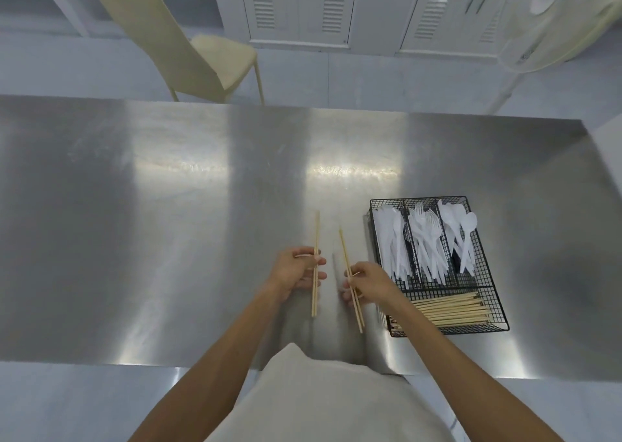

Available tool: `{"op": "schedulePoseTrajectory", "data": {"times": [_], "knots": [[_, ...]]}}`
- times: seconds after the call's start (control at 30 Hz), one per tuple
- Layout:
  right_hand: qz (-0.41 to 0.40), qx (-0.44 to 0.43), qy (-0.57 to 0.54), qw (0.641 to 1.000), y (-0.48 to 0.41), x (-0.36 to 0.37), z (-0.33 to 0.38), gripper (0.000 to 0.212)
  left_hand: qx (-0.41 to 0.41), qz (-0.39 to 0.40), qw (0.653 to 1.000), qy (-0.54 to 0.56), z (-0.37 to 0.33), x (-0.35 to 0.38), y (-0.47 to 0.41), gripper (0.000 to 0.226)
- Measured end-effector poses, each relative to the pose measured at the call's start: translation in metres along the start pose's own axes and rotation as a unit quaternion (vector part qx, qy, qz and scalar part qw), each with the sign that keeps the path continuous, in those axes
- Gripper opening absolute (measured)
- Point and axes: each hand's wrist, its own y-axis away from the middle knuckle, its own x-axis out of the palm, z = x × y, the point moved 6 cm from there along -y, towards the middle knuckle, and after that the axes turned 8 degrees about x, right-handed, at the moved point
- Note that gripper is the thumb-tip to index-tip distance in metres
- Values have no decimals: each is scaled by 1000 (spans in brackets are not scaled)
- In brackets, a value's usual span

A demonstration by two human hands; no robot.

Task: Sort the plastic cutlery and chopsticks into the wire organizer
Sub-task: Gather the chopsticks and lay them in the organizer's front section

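Note:
A black wire organizer point(497, 293) sits on the steel table at the right. Its three far compartments hold white plastic knives point(390, 239), forks point(425, 239) and spoons point(462, 229). The near cross compartment holds a bundle of wooden chopsticks point(454, 310). My left hand point(296, 270) is shut on a pair of chopsticks point(315, 233) pointing away from me. My right hand point(368, 283) is shut on another pair of chopsticks point(345, 246), tilted slightly left, just left of the organizer.
The steel table point(168, 223) spreads wide to the left and far side. A cream chair point(188, 48) stands beyond the far edge. White cabinets point(303, 7) and a fan point(552, 21) are behind.

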Motion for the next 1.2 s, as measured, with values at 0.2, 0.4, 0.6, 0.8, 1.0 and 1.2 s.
{"op": "schedulePoseTrajectory", "data": {"times": [0.2,0.4,0.6,0.8,1.0,1.2], "knots": [[65,-31,-40,997,15,-45,-16,21,11,24,999,-21,11,38,11,25],[120,-37,-45,991,5,-111,-37,22,18,1,1000,5,27,100,12,34],[126,-61,133,981,-9,-191,-51,21,28,-35,999,11,46,163,14,33],[135,-154,289,935,-12,-219,-67,17,70,-68,995,0,47,179,27,27],[90,-203,527,820,-23,-194,-93,35,151,-152,977,-6,22,157,33,25],[24,-233,608,759,-19,-167,-98,48,136,-41,985,-97,-1,190,18,16]]}}
